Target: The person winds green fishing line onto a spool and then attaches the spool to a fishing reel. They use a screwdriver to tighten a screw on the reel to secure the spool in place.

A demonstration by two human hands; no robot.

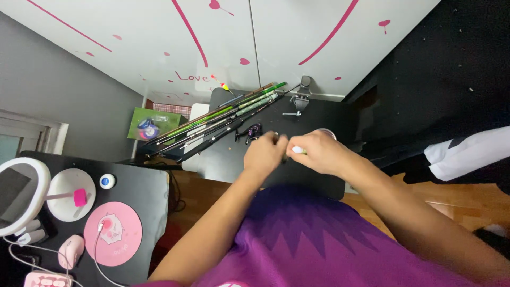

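My left hand [264,154] and my right hand [316,151] meet over a black table [223,154], fingers pinched together. The right hand pinches a small white and green piece [298,150]; what the left fingers grip is too small to make out. Just beyond my left hand lies a dark fishing reel [249,133]. Several fishing rods [223,117], green and black, lie in a bundle across the table's far left. A round white object [326,132] peeks out behind my right hand.
A metal clamp stand [300,95] sits at the table's far edge. On a second black desk at left are a ring light [18,194], a pink round pad [112,233], a pink mouse [70,251] and a white dish [69,191]. A white wall with pink decals is beyond.
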